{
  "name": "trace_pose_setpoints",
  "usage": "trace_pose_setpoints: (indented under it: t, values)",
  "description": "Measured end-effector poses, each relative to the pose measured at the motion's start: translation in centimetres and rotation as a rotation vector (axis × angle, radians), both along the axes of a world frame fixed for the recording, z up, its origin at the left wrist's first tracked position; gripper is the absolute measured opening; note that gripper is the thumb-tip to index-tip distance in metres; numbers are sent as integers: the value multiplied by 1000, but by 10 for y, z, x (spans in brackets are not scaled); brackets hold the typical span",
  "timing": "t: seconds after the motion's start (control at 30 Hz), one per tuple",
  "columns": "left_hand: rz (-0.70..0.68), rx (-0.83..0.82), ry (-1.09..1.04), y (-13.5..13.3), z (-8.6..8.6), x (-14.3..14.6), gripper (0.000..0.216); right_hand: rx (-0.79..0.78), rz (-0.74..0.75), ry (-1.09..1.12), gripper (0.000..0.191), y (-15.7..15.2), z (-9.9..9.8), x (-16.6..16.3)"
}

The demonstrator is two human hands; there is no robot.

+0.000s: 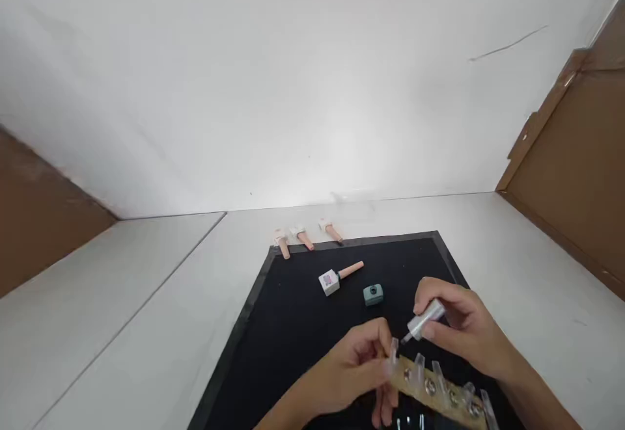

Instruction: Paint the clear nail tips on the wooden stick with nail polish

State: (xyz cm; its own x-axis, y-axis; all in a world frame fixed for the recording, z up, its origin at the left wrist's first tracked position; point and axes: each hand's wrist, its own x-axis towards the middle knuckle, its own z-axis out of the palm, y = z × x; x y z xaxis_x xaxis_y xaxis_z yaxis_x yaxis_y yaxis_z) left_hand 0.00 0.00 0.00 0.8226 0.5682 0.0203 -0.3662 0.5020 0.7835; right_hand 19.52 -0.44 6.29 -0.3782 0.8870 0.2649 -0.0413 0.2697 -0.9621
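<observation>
A white wall (312,79) stands behind a white tabletop (131,352), on which lies a black mat (288,339) with a grey border. Over the near part of the mat are the two hands. The right hand (459,329), on the farther side, has thumb and forefinger pinched on a silver-capped brush; the left hand (354,368) has thumb and fingers closed on one end of a tan display strip (434,401). The strip lies at the near right of the mat, its long axis running from the left hand's grip obliquely toward the wearer and to the right, below the right hand and wrist. Three pale bottles with peach handles ( (282,243), (302,237), (331,229)) lie at the mat's far border; a white square bottle (331,281) with a peach handle lies on the mat, and an uncapped teal bottle (373,295) stands nearer the hands. The silver-capped brush (427,318) slants down and leftward from the right fingers. Clear nail tips rise along the strip; the endmost clear nail tip (394,349), beside the left thumb, lies just left of and below the dark bristles (404,338). Whether the two touch cannot be told.
</observation>
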Motion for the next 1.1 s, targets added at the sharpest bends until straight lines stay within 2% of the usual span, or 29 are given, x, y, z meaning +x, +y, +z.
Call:
trace_pose_setpoints:
  t: [0.27,0.5,0.63,0.77,0.93,1.1]
  values:
    - [-15,36,-17,-1,2,2,30,-7,68,51,18,2,0,-3]
    - [-36,72,-30,-2,-2,2,29,-74,-50,22,18,2,-3,-3]
    - [-25,93,-13,-3,-3,3,29,-85,-86,91,19,3,-6,1]
    - [-4,105,50,-3,1,3,31,-87,-10,143,22,1,-6,0]
    - [8,148,127,-3,5,4,36,-48,43,-8,27,-2,-2,-5]
    - [25,203,189,-3,3,4,37,-34,-90,-125,24,0,-2,-5]
